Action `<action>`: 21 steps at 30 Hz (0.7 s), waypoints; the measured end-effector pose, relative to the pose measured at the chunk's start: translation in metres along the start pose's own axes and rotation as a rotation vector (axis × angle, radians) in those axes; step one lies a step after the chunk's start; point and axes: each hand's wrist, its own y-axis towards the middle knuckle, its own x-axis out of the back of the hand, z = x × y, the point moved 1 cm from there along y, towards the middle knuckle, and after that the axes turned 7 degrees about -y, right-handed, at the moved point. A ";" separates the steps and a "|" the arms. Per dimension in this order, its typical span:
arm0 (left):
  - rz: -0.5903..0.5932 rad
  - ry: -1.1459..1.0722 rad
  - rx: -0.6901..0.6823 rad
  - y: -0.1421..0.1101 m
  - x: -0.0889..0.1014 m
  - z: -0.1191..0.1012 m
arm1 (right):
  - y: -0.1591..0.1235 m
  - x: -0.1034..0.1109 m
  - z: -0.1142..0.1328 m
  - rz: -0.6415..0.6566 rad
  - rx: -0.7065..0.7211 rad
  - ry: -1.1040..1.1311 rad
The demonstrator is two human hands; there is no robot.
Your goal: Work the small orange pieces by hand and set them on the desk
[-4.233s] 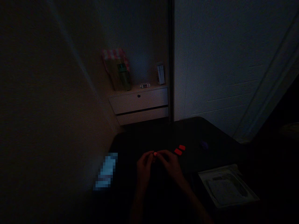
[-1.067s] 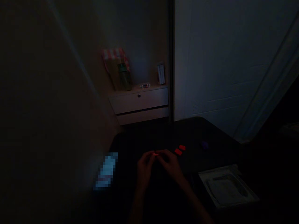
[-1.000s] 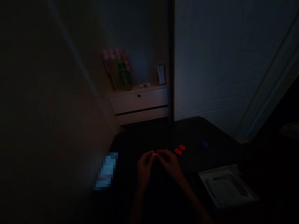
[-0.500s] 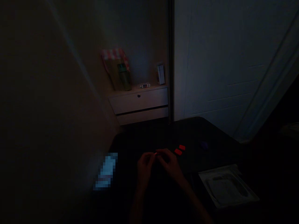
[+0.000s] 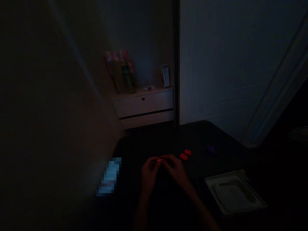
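from here i see a glowing blue patch (image 5: 109,176) at the near left, all blurry squares. far back, a green bottle (image 5: 128,78) stands in front of a red and white checked cloth (image 5: 117,55), on top of some pale drawers (image 5: 145,104). then comes the left hand (image 5: 149,171), its fingertips pinching a tiny red piece (image 5: 159,160) (it is so dark i can't tell its shape). the right hand (image 5: 175,166) pinches it too, from the right, above the dark table (image 5: 202,134). just past that hand lie two flat red bits (image 5: 183,156), side by side. farther right sits a purple lump (image 5: 210,149). at the near right is a pale flat thing (image 5: 233,195).
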 end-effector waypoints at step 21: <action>-0.038 -0.011 -0.009 -0.001 -0.002 -0.004 | 0.000 0.002 0.002 -0.023 0.001 -0.018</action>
